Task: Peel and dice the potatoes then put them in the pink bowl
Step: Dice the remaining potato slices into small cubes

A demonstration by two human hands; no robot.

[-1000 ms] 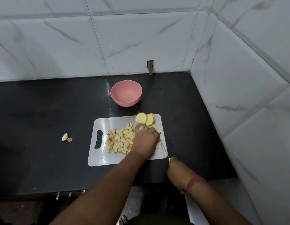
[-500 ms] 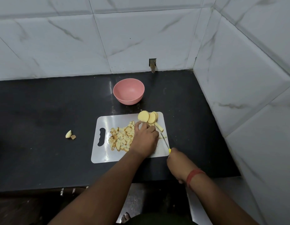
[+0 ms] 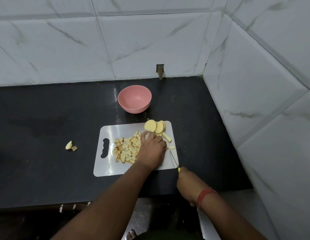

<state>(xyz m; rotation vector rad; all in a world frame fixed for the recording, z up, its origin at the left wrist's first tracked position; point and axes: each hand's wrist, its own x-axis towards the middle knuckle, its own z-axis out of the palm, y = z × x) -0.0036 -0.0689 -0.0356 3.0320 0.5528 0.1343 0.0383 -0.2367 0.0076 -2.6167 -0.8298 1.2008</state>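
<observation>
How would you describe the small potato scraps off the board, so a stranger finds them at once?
Start at the white cutting board on the black counter. Look to its left, past the handle slot: two small potato scraps lie alone on the bare counter. Unlike the diced pile, they lie off the board.

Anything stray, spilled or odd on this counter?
Yes: two potato scraps lie on the black counter, left of the cutting board, apart from the diced pile. The pink bowl holds nothing yet.

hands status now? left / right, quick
Left hand: open, fingers flat, pressing potato strips on the cutting board.
Right hand: closed, gripping the knife by its yellow handle.
</observation>
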